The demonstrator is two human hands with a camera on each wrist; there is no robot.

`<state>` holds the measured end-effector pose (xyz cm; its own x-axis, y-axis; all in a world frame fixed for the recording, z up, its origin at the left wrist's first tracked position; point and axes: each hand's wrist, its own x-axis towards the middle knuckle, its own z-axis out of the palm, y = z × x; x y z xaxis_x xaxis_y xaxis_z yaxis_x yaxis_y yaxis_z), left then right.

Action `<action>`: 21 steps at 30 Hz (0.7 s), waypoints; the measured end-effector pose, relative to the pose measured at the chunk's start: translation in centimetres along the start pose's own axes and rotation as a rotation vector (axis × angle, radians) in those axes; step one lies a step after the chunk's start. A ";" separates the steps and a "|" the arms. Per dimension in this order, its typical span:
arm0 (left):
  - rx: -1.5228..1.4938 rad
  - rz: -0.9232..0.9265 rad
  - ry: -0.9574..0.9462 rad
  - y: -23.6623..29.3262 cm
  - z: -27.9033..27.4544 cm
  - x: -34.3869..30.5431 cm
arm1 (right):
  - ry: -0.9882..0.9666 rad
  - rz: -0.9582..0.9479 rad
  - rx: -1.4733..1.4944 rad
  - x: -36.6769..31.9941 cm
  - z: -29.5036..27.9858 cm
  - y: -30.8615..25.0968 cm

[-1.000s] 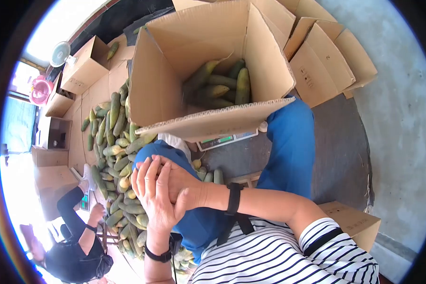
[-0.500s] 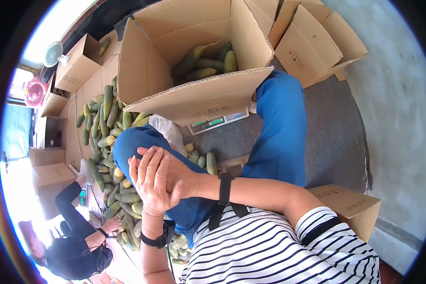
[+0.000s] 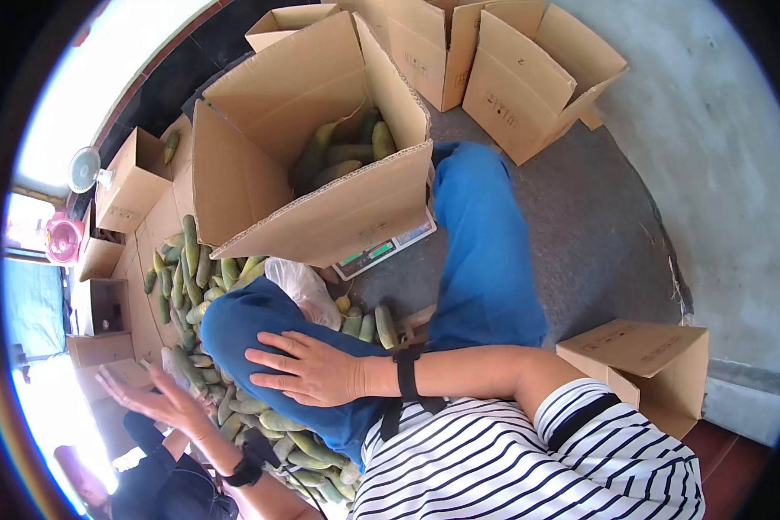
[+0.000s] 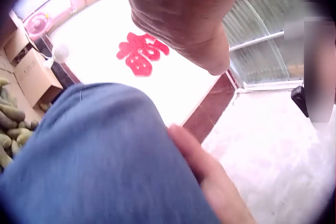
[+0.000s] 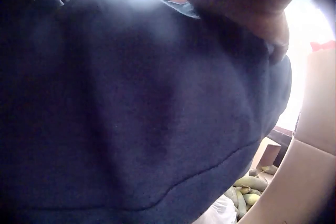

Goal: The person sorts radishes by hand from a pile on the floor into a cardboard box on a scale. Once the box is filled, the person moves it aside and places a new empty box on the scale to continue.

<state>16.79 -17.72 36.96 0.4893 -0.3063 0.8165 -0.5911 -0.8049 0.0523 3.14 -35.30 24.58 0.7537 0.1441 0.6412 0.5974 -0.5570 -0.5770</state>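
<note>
My left hand (image 3: 160, 400) is raised to the left of the knee, fingers extended and holding nothing; it also shows at the top of the left wrist view. My right hand (image 3: 312, 371) rests palm down on the blue trouser leg (image 3: 260, 321), fingers spread. In the right wrist view, dark cloth fills most of the picture, with that hand at the upper right. Ahead of the knees, a tall open carton (image 3: 321, 217) with several large green-yellow cucumbers (image 3: 342, 152) inside stands on a digital scale (image 3: 386, 247).
A heap of cucumbers (image 3: 312, 451) spreads left of the knee, near a white plastic bag (image 3: 299, 290). Open cartons (image 3: 511, 95) stand at the back right, another carton (image 3: 637, 347) at the right. A second person (image 3: 160, 485) sits at lower left; a fan (image 3: 85, 169) stands farther back.
My hands were clasped together over the knee; they have parted. The left has lifted away to the left and opened out, while the right now lies flat on the leg. The view has shifted.
</note>
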 end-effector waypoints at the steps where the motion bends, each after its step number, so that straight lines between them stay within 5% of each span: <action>1: 0.059 -0.065 0.062 -1.2 -0.5 0.5 | 0.011 -0.006 0.000 0.0 0.0 -0.2; 7: 0.150 -0.179 0.131 -3.1 -2.2 0.9 | -0.040 -0.005 -0.029 -0.2 0.7 -0.6; 9: 0.013 -0.093 0.011 -0.9 -1.0 0.1 | -0.043 -0.009 -0.022 -0.2 0.7 -0.8; 13: -0.095 -0.010 -0.621 4.2 3.3 -4.0 | -0.082 -0.019 -0.003 -0.7 0.3 -1.1; 14: 0.092 0.086 -0.634 6.5 3.1 -3.7 | -0.093 -0.027 0.007 -1.2 0.0 -1.3; 18: 0.059 0.010 -0.624 6.0 3.6 -3.7 | -0.202 0.066 0.099 -3.5 -2.8 -1.5; 21: 0.040 0.004 -0.613 5.9 3.5 -3.6 | -0.478 0.249 0.055 -5.4 -3.7 -1.9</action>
<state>13.84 -23.13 32.30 0.7739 -0.5362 0.3370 -0.5748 -0.8181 0.0184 -3.07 -38.06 24.12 0.9072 0.3767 0.1876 0.3888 -0.5799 -0.7159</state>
